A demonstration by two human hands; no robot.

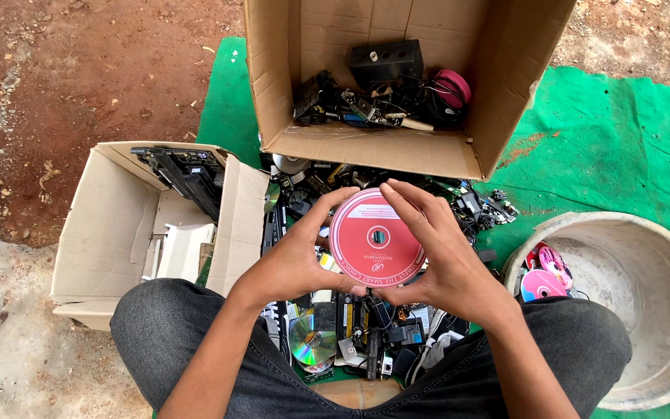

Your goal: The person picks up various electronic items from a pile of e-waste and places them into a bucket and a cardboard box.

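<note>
Right, both hands are on the red disc: left hand cups its left edge, right hand wraps over the right edge, fingers closed on the rim, holding it above the scrap pile. Below lies a shiny bare disc. Ahead sits a big box of electronic parts, to the left a smaller box. On the right, a pale tub holds pink discs, all on green matting.
</note>
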